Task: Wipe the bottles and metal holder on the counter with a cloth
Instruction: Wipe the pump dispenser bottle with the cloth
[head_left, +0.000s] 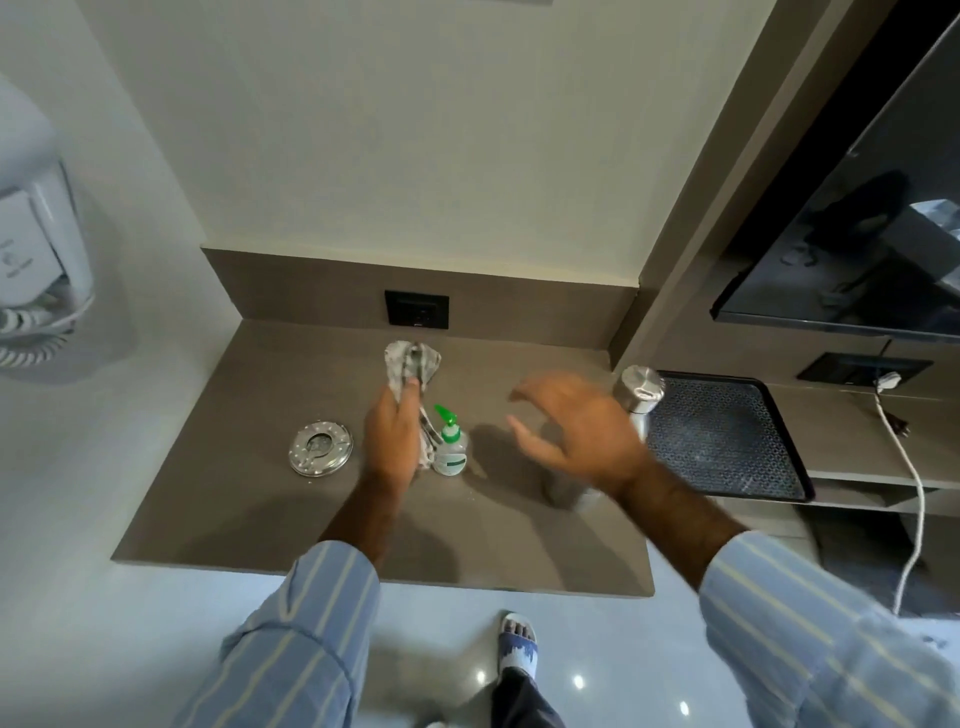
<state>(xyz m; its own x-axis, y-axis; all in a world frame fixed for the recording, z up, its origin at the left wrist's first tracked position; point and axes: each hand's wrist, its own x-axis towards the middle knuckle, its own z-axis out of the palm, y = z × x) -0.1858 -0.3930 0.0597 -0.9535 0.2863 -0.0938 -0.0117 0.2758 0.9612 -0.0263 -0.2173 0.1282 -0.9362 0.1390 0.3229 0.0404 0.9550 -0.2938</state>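
My left hand (392, 434) grips a grey patterned cloth (410, 366) above the brown counter (260, 519); the cloth bunches above my fingers and hangs down beside my palm. A small clear pump bottle with a green top (449, 447) stands just right of that hand. My right hand (576, 431) hovers blurred with fingers spread and holds nothing. Behind it stands a tall steel bottle (640, 392), its lower part hidden by my wrist. A round perforated metal holder (320, 448) lies on the counter left of my left hand.
A black tray (727, 441) sits on the shelf to the right, beside the steel bottle. A black wall socket (416, 309) is in the backsplash. A white cable (909, 467) hangs at the right under a dark screen. A white wall unit (36, 249) is mounted at the left.
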